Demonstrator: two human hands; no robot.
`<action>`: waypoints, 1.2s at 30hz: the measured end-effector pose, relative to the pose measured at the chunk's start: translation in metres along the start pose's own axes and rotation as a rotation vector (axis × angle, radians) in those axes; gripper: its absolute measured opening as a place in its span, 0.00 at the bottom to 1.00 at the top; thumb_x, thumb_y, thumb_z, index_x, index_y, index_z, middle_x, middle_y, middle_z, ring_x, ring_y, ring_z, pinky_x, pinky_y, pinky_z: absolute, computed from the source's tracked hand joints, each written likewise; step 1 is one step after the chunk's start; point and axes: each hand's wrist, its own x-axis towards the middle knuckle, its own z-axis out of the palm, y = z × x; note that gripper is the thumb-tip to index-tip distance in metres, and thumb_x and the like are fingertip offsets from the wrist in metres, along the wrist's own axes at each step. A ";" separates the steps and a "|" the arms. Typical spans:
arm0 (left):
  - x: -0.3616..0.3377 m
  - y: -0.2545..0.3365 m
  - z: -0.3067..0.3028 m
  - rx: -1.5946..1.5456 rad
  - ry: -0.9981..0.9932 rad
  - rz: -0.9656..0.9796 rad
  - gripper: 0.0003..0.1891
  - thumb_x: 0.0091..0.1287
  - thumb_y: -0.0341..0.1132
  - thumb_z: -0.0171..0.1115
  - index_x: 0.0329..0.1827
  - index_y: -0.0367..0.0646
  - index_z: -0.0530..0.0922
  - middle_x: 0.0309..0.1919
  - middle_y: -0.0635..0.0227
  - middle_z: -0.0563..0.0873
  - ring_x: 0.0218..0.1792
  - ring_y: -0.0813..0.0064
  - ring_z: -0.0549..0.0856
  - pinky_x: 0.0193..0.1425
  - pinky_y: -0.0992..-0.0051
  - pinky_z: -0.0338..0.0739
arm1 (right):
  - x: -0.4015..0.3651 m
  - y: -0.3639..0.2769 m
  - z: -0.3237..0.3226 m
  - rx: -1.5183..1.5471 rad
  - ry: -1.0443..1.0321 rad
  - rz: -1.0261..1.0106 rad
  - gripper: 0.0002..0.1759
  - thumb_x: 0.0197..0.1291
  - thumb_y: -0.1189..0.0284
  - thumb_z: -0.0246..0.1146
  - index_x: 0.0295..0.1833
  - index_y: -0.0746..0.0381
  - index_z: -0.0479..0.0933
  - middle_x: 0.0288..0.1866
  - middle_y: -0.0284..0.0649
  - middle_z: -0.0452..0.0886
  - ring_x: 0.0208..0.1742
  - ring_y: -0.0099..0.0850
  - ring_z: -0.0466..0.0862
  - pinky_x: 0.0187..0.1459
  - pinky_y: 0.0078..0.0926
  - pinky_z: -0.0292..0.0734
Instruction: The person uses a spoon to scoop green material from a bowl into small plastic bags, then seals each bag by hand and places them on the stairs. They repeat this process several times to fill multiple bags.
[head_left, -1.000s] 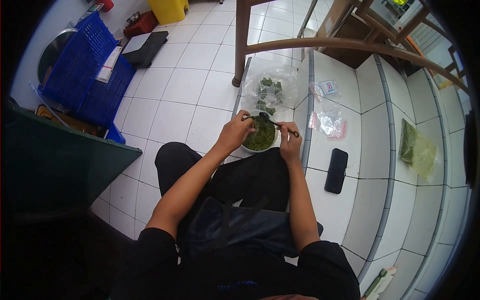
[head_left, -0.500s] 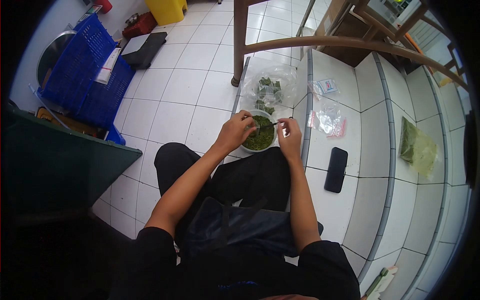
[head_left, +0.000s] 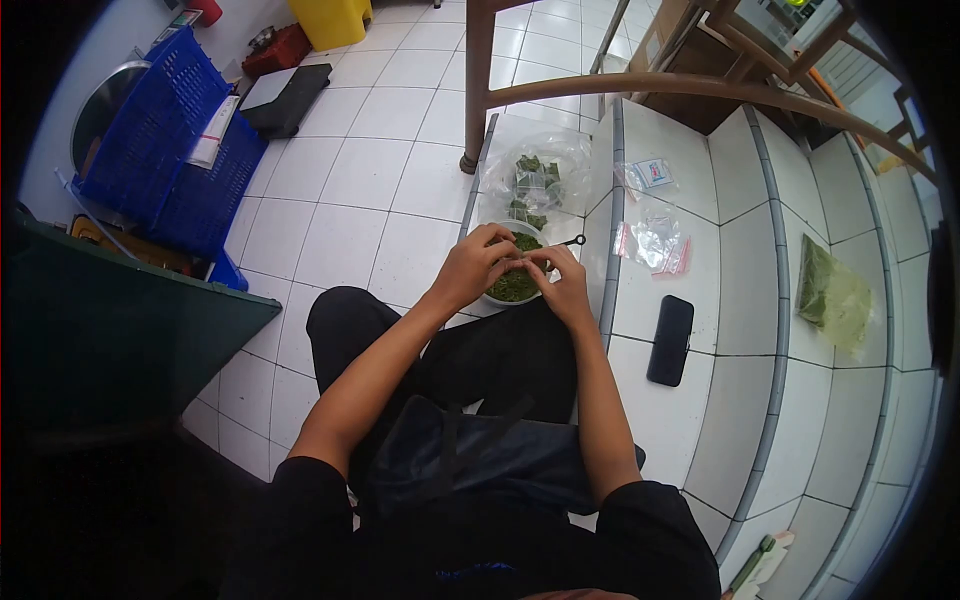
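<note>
Over a white bowl (head_left: 489, 297) of shredded green leaf (head_left: 512, 290), both my hands meet with fingertips close together. My left hand (head_left: 478, 266) is closed in a pinch, and my right hand (head_left: 562, 284) pinches right beside it. What lies between the fingertips is small and mostly hidden; I cannot make it out. A dark utensil with a ring-ended handle (head_left: 575, 240) sticks out over the bowl's right rim, held by neither hand. Just beyond the bowl lies a clear plastic bag (head_left: 565, 160) with small filled green packets (head_left: 535, 180) on it.
Small clear zip bags (head_left: 655, 243) and a dark phone (head_left: 671, 340) lie on the step at right. Higher up sits a bag of green leaf (head_left: 830, 290). A brown metal post (head_left: 478, 90), blue crates (head_left: 180, 140) and a black scale (head_left: 290, 100) stand farther off.
My right hand has let go of the utensil's handle and moved left, bringing its fingertips to those of my left hand. The utensil stays in the bowl.
</note>
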 end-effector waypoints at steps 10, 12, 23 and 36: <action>0.003 0.007 -0.003 0.031 0.032 -0.017 0.08 0.63 0.32 0.76 0.42 0.43 0.86 0.49 0.64 0.86 0.54 0.59 0.85 0.58 0.63 0.81 | 0.001 0.001 0.000 -0.043 -0.046 -0.036 0.06 0.60 0.76 0.73 0.42 0.64 0.85 0.41 0.42 0.87 0.47 0.42 0.85 0.50 0.37 0.80; 0.001 0.002 -0.003 0.046 -0.009 0.013 0.08 0.62 0.32 0.77 0.42 0.43 0.87 0.46 0.65 0.86 0.53 0.60 0.85 0.58 0.63 0.81 | -0.001 0.002 0.001 -0.041 -0.052 -0.028 0.07 0.60 0.76 0.73 0.43 0.64 0.85 0.41 0.42 0.87 0.47 0.42 0.85 0.50 0.38 0.80; -0.002 -0.009 0.001 0.097 -0.062 0.093 0.07 0.58 0.31 0.77 0.37 0.44 0.87 0.39 0.68 0.86 0.48 0.63 0.85 0.53 0.63 0.82 | -0.001 0.000 0.002 -0.020 -0.064 -0.059 0.07 0.59 0.76 0.73 0.42 0.65 0.84 0.40 0.42 0.86 0.45 0.42 0.85 0.47 0.37 0.80; 0.001 -0.005 -0.004 0.055 -0.058 0.068 0.07 0.60 0.30 0.76 0.39 0.43 0.86 0.40 0.66 0.86 0.48 0.61 0.85 0.52 0.63 0.82 | 0.000 -0.002 0.000 0.023 -0.011 -0.023 0.08 0.57 0.77 0.73 0.42 0.64 0.83 0.39 0.41 0.85 0.42 0.37 0.85 0.44 0.33 0.80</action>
